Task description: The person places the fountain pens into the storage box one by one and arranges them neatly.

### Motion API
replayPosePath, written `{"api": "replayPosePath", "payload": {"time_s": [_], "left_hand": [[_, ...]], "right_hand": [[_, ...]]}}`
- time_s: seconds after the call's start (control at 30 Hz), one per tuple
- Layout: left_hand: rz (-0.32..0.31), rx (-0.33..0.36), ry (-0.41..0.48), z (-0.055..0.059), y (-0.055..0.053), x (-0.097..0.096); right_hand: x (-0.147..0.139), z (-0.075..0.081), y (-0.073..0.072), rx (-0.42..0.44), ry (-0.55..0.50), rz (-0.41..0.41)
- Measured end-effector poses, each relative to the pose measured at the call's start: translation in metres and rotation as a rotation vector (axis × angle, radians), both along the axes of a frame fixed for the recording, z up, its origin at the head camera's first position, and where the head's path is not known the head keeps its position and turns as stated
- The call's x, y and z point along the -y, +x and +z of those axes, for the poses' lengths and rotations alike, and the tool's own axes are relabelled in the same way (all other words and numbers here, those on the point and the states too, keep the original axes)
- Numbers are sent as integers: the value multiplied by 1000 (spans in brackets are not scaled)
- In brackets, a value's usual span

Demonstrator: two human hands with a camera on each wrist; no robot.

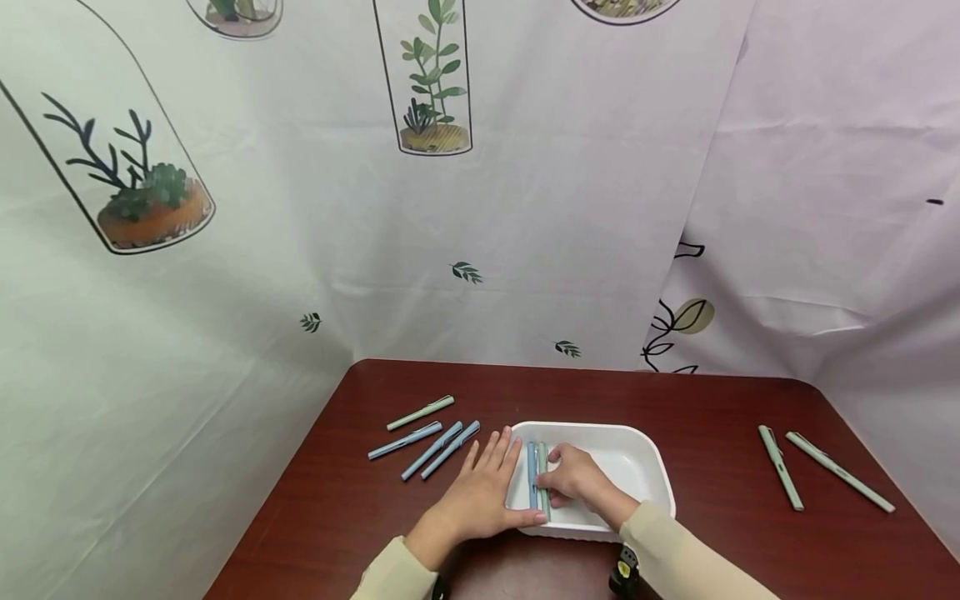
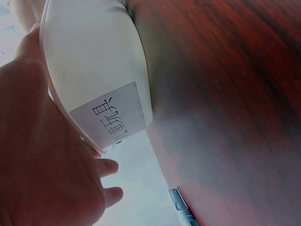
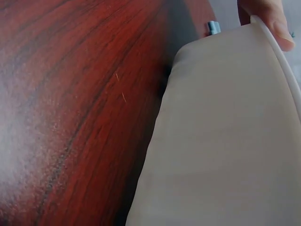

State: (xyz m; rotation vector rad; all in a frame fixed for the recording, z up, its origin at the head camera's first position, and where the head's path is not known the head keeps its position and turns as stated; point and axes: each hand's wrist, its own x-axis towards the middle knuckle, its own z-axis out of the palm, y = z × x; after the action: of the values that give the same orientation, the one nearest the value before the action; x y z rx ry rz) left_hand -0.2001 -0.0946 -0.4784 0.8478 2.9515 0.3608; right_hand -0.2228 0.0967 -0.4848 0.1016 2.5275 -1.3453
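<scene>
A white plastic tray stands on the table with a blue pen and a light green pen side by side at its left end. My right hand reaches into it and pinches the green pen between thumb and fingers. Across the tray's left rim lies my left hand, fingers straight and spread, thumb along the front rim close to the pens' near ends. In the left wrist view, the left hand is beside the tray's outer wall, which bears a printed label.
Left of the tray lie a green pen and three blue pens, one being the blue pen. Two green pens, the nearer-in green pen and the outer green pen, lie at the right. A patterned cloth hangs behind the table.
</scene>
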Motion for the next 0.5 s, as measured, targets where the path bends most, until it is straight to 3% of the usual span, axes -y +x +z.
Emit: {"api": "replayPosePath", "payload": {"time_s": [0.27, 0.5], "left_hand": [[2, -4, -1, 1, 0, 0], [8, -5, -9, 1, 1, -1]], "right_hand": [[-7, 4, 3, -12, 62, 13], [-23, 12, 4, -46, 49, 21]]}}
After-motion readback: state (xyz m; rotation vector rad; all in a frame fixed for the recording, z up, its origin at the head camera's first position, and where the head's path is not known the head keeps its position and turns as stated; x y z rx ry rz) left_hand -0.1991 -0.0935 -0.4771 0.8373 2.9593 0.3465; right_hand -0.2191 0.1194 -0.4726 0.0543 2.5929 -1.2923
